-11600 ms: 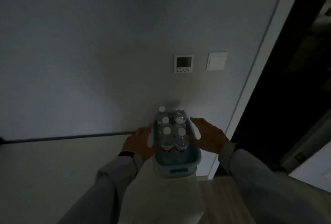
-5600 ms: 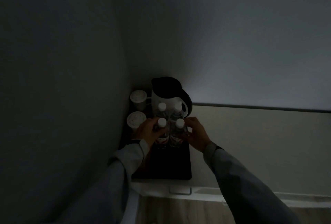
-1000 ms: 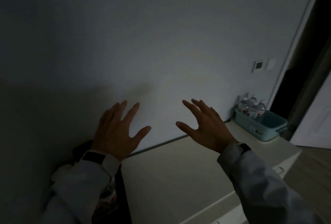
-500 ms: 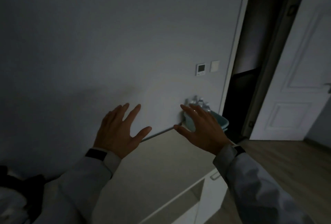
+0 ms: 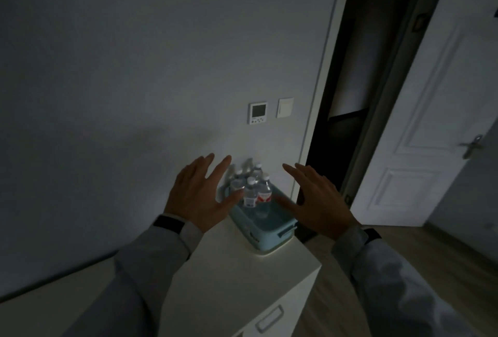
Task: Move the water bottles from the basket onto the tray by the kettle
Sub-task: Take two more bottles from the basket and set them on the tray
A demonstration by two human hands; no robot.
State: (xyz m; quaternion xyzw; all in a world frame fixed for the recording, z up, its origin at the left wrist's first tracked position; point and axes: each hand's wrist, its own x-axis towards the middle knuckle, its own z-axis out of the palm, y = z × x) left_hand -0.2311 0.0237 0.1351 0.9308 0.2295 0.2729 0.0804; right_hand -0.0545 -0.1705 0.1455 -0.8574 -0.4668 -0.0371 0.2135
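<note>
A light blue basket point(image 5: 265, 234) stands on the right end of a white cabinet top, against the wall. Several clear water bottles point(image 5: 253, 188) with white caps stand in its far half; its near half is bare. My left hand point(image 5: 200, 196) hovers open at the basket's left side, fingers spread, thumb close to a bottle. My right hand point(image 5: 316, 201) hovers open at the basket's right side. Neither hand holds anything. The tray and the kettle are out of view.
The white cabinet point(image 5: 242, 277) has a drawer handle point(image 5: 269, 319) on its front. On the wall above sit a thermostat panel point(image 5: 258, 112) and a switch point(image 5: 285, 107). A dark doorway point(image 5: 350, 121) and a white door point(image 5: 436, 110) lie to the right.
The view has swung right toward the basket, which is now close and centred. Both empty hands have come from over the bare countertop to either side of the basket.
</note>
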